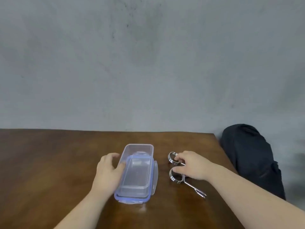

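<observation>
On the brown table (49,162) a clear plastic box (140,150) lies at the centre, its blue-rimmed lid (137,179) resting askew on top and slid toward 6 o'clock. The left hand (108,171) grips the box from 9 o'clock, fingers curled at its wall and thumb against the lid's rim. At 3 o'clock from the box, just beside it, lie the metal ring tongs (175,176), handles pointing to 5 o'clock. The right hand (192,164) is curled down over them, fingertips pinching the far ring and thumb on the near one. A black bag (250,159) sits off the table at 3 o'clock, against the grey wall (148,63)
</observation>
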A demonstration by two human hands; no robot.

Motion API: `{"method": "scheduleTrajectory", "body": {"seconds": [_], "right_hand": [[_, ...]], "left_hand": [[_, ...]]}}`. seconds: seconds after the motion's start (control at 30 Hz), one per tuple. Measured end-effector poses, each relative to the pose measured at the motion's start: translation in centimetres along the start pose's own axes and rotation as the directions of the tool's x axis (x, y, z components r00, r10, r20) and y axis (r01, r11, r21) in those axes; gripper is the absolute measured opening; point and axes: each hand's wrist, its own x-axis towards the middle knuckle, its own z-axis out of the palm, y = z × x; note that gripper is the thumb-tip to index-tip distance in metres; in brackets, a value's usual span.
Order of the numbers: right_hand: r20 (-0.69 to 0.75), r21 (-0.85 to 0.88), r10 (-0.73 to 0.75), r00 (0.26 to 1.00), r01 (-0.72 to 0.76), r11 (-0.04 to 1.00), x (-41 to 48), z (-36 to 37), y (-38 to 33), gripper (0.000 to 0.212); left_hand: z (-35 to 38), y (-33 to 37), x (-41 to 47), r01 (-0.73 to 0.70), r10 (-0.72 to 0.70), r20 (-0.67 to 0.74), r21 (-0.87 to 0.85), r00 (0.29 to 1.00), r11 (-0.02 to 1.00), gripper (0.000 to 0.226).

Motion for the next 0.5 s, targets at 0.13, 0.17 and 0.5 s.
{"method": "scheduleTrajectory", "body": {"seconds": [0.13, 0.17, 0.5], "right_hand": [[0.018, -0.160, 0.051, 0.999, -0.048, 0.986, -0.4, 2.1, -0.1, 0.064], [0.016, -0.190, 0.054, 0.998, -0.050, 0.980, -0.3, 2.6, -0.2, 0.065], [-0.037, -0.268, 0.098, 0.994, -0.105, 0.958, -0.4, 5.2, 0.5, 0.068]], "left_hand": [[1.4, -1.8, -2.5, 0.173, -0.193, -0.104, -0.174, 0.976, 0.969, 0.053], [1.9, -2.0, -3.0, 0.207, -0.237, -0.107, -0.235, 0.966, 0.949, 0.055], [3.5, -2.2, -4.8, 0.215, -0.243, -0.013, -0.426, 0.970, 0.879, 0.041]]}}
